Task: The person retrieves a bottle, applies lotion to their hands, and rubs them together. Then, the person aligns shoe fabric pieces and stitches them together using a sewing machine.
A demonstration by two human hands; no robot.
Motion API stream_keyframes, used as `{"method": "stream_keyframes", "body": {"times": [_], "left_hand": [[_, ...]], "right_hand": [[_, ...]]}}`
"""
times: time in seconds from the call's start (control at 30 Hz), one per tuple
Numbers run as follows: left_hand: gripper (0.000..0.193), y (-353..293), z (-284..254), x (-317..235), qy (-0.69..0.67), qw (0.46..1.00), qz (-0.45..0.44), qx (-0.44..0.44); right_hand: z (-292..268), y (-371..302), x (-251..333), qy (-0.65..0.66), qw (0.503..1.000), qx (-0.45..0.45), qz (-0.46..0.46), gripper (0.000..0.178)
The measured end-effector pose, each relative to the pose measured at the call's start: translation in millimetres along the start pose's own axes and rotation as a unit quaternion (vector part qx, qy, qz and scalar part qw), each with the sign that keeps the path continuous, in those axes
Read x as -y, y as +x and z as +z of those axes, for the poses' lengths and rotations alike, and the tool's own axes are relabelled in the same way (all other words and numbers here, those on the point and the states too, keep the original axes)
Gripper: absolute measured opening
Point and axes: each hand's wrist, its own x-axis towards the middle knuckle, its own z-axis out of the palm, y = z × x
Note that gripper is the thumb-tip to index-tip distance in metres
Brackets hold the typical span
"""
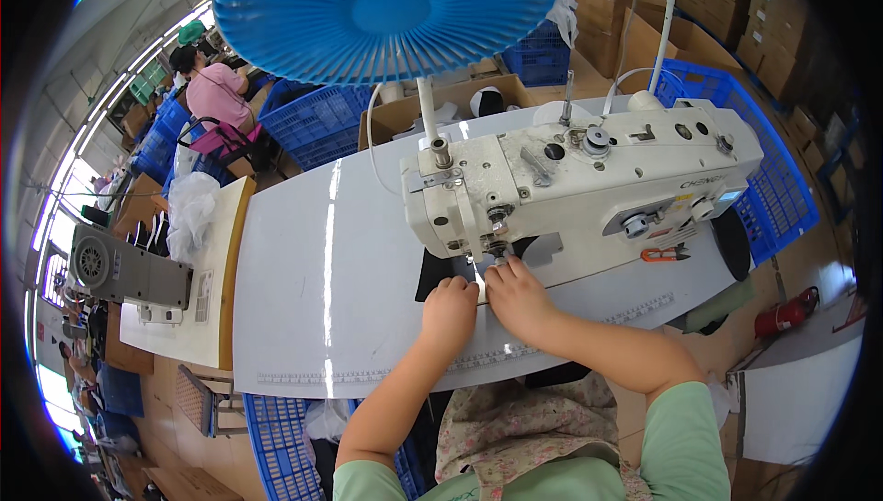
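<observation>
A white sewing machine (pixel 561 179) stands on the pale worktable, its needle and presser foot just beyond my fingers. Under the foot lies a flat black fabric piece (pixel 430 276), its left part showing beside the foot. My left hand (pixel 449 312) has its fingers curled down onto the near edge of this piece. Close on its right, my right hand (pixel 517 300) is closed at the same edge, fingertips beside the presser foot. Both hands partly hide the fabric, so their exact grip on it is covered.
Orange-handled thread snips (pixel 664 253) lie at the machine's right end. A ruler strip (pixel 322 377) runs along the table's near edge. A blue fan-like disc (pixel 391 13) hangs over the far side. Blue crates (pixel 736 133) surround the table. Far left, a person in pink (pixel 219 96) sits.
</observation>
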Motion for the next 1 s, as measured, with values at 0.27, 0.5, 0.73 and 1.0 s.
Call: {"method": "stream_keyframes", "body": {"times": [0.27, 0.5, 0.73, 1.0], "left_hand": [[0.006, 6, 4, 4, -0.005, 1.0, 0.001, -0.006], [0.008, 11, 6, 7, -0.001, 1.0, 0.006, -0.006], [0.015, 15, 8, 1, 0.006, 0.999, 0.006, -0.04], [0.015, 14, 10, -1, -0.015, 0.998, -0.001, -0.059]], "right_hand": [[11, 1, 1, 0.001, 1.0, 0.001, 0.018, 0.02], [15, 4, 2, 0.007, 1.0, 0.009, 0.025, 0.023], [-3, -12, 0, 0.004, 0.997, -0.068, 0.021, 0.03], [-22, -120, -55, 0.202, 0.95, 0.006, 0.238, 0.024]]}}
